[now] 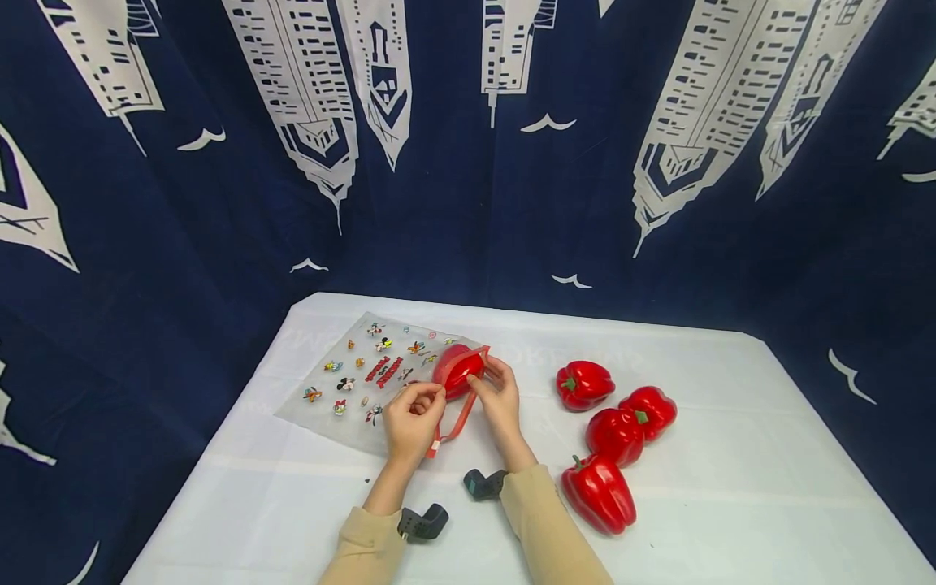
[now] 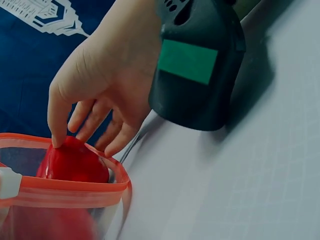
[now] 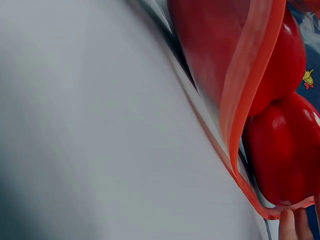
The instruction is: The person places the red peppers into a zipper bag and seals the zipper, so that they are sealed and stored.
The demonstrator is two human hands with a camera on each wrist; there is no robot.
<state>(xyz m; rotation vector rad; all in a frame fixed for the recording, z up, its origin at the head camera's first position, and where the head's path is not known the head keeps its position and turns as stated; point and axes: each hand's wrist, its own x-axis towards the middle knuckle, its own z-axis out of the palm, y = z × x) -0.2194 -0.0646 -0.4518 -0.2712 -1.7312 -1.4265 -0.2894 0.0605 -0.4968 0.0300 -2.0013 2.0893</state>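
A clear plastic zip bag with small cartoon prints lies on the table, its red-trimmed mouth held apart. My left hand pinches the mouth's near edge beside the white zipper tab. At the opening my right hand holds a red bell pepper, thumb on it and fingers close to the rim. From the right wrist, that pepper sits within the red trim, against another red pepper deeper in the bag. Fingertips show at the trim's corner.
Right of my hands, several loose red bell peppers lie on the white-covered table: one at the back, two touching, and one nearest me. Black wrist cameras hang at both wrists. A dark blue printed curtain stands behind.
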